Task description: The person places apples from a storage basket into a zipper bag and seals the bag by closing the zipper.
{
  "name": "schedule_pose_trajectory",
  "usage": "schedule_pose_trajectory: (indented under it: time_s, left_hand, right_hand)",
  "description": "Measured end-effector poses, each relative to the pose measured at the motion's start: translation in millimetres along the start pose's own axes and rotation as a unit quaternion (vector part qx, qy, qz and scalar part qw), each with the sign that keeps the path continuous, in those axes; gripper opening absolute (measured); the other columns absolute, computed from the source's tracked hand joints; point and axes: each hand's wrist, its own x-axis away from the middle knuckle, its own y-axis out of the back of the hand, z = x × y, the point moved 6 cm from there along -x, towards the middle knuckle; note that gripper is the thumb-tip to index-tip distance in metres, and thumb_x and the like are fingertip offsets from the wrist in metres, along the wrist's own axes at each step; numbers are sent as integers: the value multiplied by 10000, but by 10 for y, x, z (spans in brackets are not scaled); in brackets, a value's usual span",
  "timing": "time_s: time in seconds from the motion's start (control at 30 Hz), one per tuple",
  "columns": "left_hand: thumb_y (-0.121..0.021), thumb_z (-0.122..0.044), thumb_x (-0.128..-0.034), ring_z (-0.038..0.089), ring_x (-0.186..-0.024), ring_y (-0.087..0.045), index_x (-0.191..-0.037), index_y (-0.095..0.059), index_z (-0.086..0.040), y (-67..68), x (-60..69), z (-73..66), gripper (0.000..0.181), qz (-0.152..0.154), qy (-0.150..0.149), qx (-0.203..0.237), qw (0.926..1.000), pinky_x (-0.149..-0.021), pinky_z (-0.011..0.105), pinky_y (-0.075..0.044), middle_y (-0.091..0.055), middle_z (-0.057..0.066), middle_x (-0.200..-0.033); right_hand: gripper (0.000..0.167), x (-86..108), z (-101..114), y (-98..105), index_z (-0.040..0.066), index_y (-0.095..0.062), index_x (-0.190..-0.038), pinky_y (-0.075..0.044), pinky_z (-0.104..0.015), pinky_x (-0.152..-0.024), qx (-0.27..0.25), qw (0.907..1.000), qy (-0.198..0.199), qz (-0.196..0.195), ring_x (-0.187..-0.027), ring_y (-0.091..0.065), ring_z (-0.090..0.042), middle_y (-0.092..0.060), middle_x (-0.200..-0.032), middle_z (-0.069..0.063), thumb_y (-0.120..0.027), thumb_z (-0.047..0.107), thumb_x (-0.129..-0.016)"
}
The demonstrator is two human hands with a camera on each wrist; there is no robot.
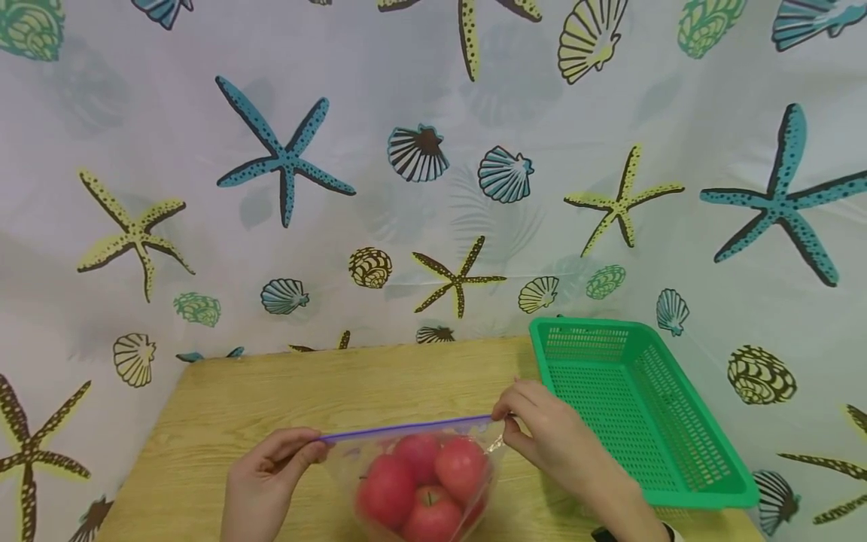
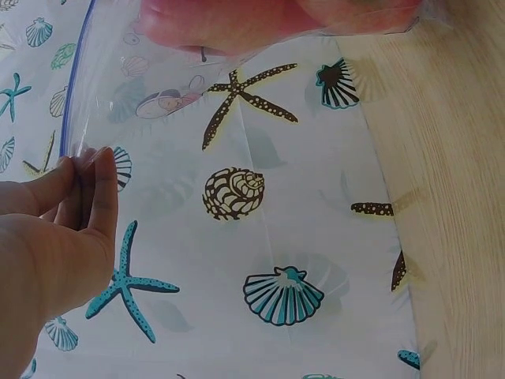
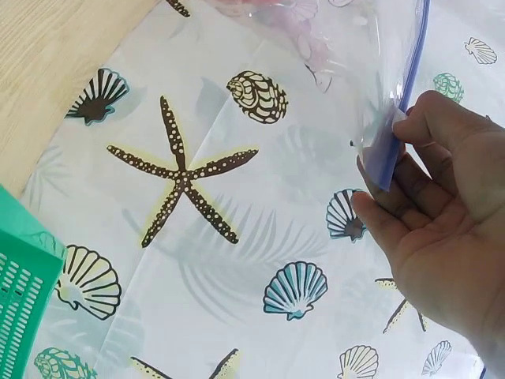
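Observation:
A clear zip bag [image 1: 345, 459] with a purple-blue zip strip hangs between both hands, and several red apples [image 1: 433, 516] fill its lower part. My left hand [image 1: 264, 478] pinches one top corner of the bag between thumb and fingers; the left wrist view shows that hand [image 2: 67, 229] at the end of the strip. At the opposite top corner, my right hand [image 1: 552, 429] pinches the strip, whose end pokes out between thumb and fingers of the hand [image 3: 442, 189] in the right wrist view. The strip is stretched nearly straight.
A green plastic basket [image 1: 609, 406] with slotted sides stands on the right of the wooden table [image 1: 271, 391], just beyond my right hand. A white sheet [image 1: 325, 248] printed with starfish and shells encloses the back and sides. A dark band [image 1: 603, 534] is at my right wrist.

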Motion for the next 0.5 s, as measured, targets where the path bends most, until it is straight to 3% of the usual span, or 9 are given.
schedule_pose_trajectory:
  time_s: [0.17,0.5]
  left_hand:
    - [-729,-74,-880,136,-794,-731,-1020,-739,-81,21,-11,26,141,1,59,-31,10000,-756,250,-593,-780,7,-892]
    - [-732,-80,-878,138,-795,-733,-1023,-736,-69,5,-6,3,146,73,52,71,9999,-752,255,-595,-781,9,-890]
  right_hand:
    - [331,89,-109,43,161,-634,-879,-473,-118,-805,-3,9995,-265,177,-871,-562,-57,-605,-926,108,-701,-101,-688]
    - [290,214,-183,124,178,-645,-906,-459,-101,-820,-359,9982,-428,232,-855,-557,-36,-615,-927,122,-643,-66,-748]
